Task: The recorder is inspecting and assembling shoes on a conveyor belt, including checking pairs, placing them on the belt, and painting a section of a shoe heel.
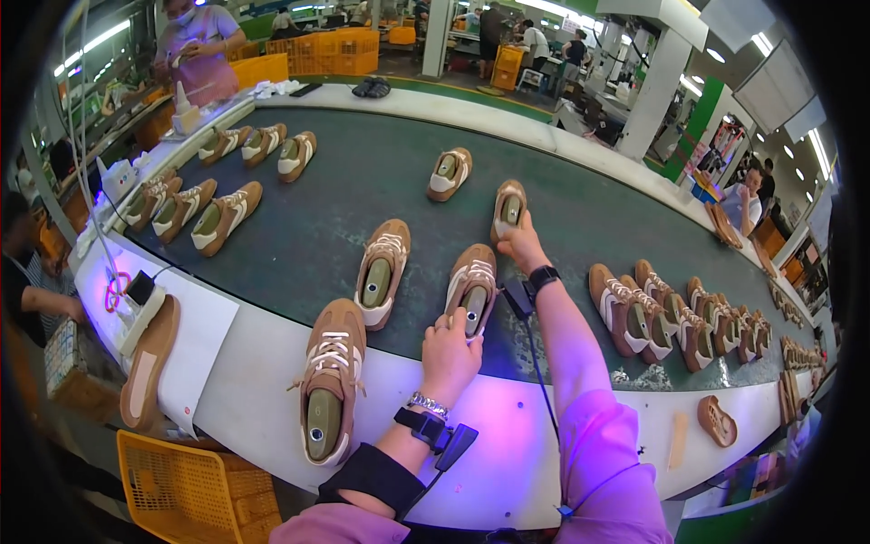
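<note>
My left hand is closed around the heel of a tan lace-up sneaker, which rests at the near edge of the belt with its toe pointing away. Farther out, my right hand grips the heel of another tan sneaker. Both have a green shoe last inside. Left of my left hand, a tan sneaker sits on the white ledge, overlapping in view the toe-away sneaker on the belt. One more sneaker lies farther off, apart from my hands.
Several sneakers stand grouped at the left and right of the green belt. A loose shoe sole lies on the left ledge above a yellow crate. A brown shoe piece lies at the right. Cables hang from my wrist devices.
</note>
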